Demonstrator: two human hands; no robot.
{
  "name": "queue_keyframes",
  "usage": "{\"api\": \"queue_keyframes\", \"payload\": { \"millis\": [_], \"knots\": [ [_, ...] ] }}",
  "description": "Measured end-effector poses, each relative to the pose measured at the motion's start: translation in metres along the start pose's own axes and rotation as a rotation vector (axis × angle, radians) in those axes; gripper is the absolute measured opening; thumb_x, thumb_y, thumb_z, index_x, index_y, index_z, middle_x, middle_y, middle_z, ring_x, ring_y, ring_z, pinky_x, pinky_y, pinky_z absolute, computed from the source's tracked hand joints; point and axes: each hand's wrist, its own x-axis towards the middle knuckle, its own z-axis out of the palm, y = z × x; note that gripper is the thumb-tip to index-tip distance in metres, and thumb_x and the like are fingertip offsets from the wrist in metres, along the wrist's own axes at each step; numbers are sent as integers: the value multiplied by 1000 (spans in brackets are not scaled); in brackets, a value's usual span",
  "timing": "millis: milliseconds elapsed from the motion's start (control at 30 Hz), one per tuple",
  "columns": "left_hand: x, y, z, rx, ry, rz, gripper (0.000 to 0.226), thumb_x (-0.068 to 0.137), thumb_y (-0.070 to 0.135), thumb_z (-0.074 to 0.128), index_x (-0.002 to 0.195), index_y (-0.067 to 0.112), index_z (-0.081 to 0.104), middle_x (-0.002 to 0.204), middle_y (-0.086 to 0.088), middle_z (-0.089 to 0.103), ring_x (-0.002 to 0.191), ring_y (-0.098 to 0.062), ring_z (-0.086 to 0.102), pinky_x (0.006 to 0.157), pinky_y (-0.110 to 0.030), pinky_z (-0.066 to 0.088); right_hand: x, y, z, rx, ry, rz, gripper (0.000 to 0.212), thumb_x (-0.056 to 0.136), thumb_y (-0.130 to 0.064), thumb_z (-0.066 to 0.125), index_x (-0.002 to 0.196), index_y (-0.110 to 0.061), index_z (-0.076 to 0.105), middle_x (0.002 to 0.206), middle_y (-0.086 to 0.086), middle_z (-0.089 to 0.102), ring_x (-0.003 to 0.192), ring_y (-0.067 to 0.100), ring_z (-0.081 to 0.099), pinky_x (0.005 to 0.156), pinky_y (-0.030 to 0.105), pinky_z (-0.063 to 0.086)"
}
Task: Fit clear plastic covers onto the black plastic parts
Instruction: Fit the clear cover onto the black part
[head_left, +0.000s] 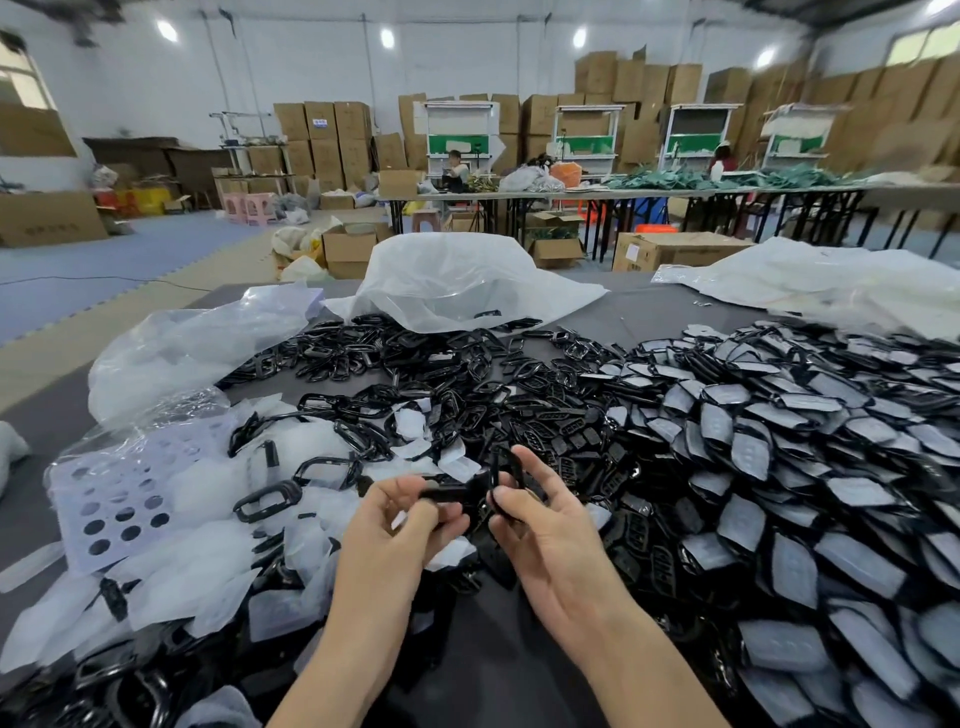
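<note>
Over the dark grey table (644, 312), the left hand (400, 525) pinches a flat black plastic part (449, 491) between thumb and fingers. The right hand (550, 535) curls around a black oval plastic frame (506, 467) that touches the part. Loose black frames (415, 358) lie beyond, and film-covered black parts (779, 441) are heaped on the right.

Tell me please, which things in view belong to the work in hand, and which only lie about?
For the job:
- left hand and right hand
- black part that both hands hold
- loose black parts
- clear covers
- covered parts, piled on the right

Lying about:
- white bag
- sheet with holes
- cardboard boxes
- far tables
</note>
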Motion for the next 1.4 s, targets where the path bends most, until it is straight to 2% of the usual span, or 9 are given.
{"api": "queue_keyframes", "payload": {
  "millis": [367,467,600,700,833,1000,1200,1300,1400],
  "knots": [
    [-16,-7,6,562,-212,211,38,91,2,56,108,35,65,71,15,57,61,-10,55,60,-16,45,-2,-2,-1,99,-69,-37,43,85,10,65,120,-16,67,88,8,72,83,16,72,69,22,59],
    [-15,-5,5,530,-220,193,43,94,1,52,110,39,65,69,10,58,69,-20,63,65,-19,49,-1,-4,-5,75,-37,-77,41,87,9,64,121,-14,64,88,7,74,80,16,73,65,20,58],
    [-14,-2,3,447,-215,117,42,99,4,46,114,37,65,67,-1,66,68,-13,65,70,-21,55,1,-2,-9,-59,7,-111,34,91,6,62,116,-18,66,83,0,74,77,10,71,64,17,55],
    [-12,-2,1,417,-205,86,38,100,7,46,113,38,65,67,0,66,69,-13,66,70,-16,53,3,1,-9,-223,19,-147,34,93,0,64,114,-25,69,81,-5,71,73,6,66,63,18,52],
    [-8,-5,0,415,-170,128,22,99,14,55,109,30,65,67,5,66,66,-11,66,73,-25,56,2,2,-13,-436,31,-234,34,93,-9,67,112,-37,70,77,-8,68,69,6,61,60,18,48],
    [-6,-7,-2,394,-146,146,25,99,14,56,98,33,71,63,6,62,60,-10,63,63,-20,55,-1,0,-15,-658,42,-358,27,94,-22,68,104,-46,70,84,-8,73,76,3,65,74,17,51],
    [-10,-6,-1,503,-73,242,20,94,23,64,89,41,68,84,7,68,68,-7,65,61,-14,50,-2,3,-16,-774,7,-385,23,100,-22,60,116,-38,65,97,-19,75,99,3,67,92,23,51],
    [-9,-6,-1,492,-14,265,12,93,21,66,91,32,67,95,2,68,79,-10,69,63,-11,48,-3,5,-13,-753,-21,-372,20,100,-16,60,102,-31,71,94,-12,76,89,8,72,84,29,58],
    [-8,-3,-2,382,-25,208,8,92,17,67,90,25,68,84,2,73,68,-11,70,58,-9,47,-5,7,-8,-618,-78,-290,21,99,-10,60,99,-25,76,95,1,77,86,20,75,77,26,59]
  ]
}}
